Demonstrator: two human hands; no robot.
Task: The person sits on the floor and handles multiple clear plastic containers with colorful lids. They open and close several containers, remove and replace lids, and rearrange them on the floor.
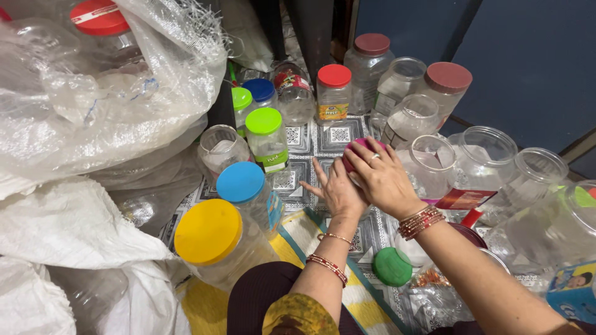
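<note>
Both my hands are on one jar with a pink lid (360,146), standing upright on the patterned floor (338,133) mid-frame, among other clear jars. My right hand (382,177) lies over the lid from above, fingers curled around its rim, so the lid is straight under my palm. My left hand (335,189) sits just beside on the jar's left side, fingers spread against it. Forearms reach forward, the right crossing above. A loose green lid (392,267) lies near my right forearm.
</note>
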